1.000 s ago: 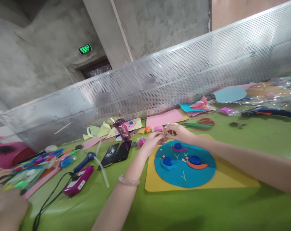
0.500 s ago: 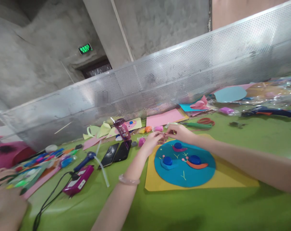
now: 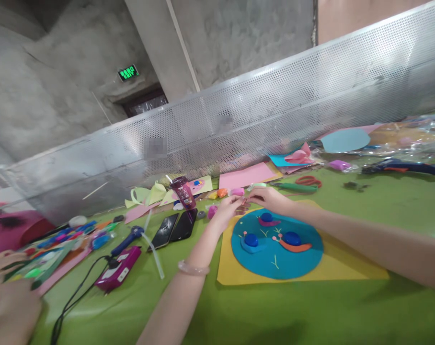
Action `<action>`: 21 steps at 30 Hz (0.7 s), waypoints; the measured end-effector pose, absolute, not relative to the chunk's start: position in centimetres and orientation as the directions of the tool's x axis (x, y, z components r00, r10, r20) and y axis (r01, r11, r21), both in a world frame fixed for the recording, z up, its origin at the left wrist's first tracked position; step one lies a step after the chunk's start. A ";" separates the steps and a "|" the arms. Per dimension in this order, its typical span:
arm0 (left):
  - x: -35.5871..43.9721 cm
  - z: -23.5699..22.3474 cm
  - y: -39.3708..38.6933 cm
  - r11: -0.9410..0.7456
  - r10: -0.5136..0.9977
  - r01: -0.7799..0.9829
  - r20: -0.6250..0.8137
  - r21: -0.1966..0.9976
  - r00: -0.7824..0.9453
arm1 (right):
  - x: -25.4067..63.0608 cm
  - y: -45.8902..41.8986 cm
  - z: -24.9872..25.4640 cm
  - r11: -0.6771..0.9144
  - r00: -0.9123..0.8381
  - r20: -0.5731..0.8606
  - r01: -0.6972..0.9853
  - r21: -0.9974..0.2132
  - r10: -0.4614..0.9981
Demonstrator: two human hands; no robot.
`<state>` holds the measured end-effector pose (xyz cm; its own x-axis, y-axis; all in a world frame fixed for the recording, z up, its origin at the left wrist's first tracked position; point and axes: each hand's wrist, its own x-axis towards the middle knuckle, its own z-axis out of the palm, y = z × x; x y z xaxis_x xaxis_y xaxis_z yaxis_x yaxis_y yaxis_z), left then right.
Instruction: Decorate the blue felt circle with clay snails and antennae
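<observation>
- Head view, the room: a grey concrete wall (image 3: 70,57), and on it a lit green sign (image 3: 128,73) reading EXIT (the characters above that word are blurred). A perforated metal panel (image 3: 292,110) runs behind the green table (image 3: 210,311).
- Left hand (image 3: 230,209): thumb and fingers drawn together at the tips, a pale bracelet (image 3: 193,269) on the wrist.
- Right hand (image 3: 266,197): fingertips pinched, meeting the left ones; I cannot tell what lies between them.
- Blue paper circle (image 3: 296,266): just below the hands, on a yellow sheet (image 3: 225,270), bearing three snails with blue shells.
- Cup (image 3: 182,192): purple, with a straw; its label is too small to read.
- Two phones (image 3: 163,231) lie beside the cup, near a purple box (image 3: 120,270) with white patches, unreadable.
- Another person's hand (image 3: 14,304), far left.
</observation>
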<state>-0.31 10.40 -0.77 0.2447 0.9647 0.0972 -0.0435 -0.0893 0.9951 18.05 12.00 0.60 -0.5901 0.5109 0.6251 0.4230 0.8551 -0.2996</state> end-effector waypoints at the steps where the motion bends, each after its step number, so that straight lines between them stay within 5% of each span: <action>1: -0.3 -0.8 10.4 -0.088 0.965 -0.039 0.095 0.995 0.244 | 18.0 11.9 0.6 0.847 -0.580 0.624 0.434 -0.308 0.524; 8: -0.3 -0.9 10.5 -0.090 0.968 -0.033 0.096 0.995 0.233 | 17.9 11.5 0.8 0.809 -0.539 0.606 0.444 -0.385 0.585; 21: -0.5 -0.9 10.7 -0.092 0.966 -0.051 0.101 0.994 0.240 | 17.9 11.7 0.8 0.836 -0.569 0.619 0.441 -0.326 0.541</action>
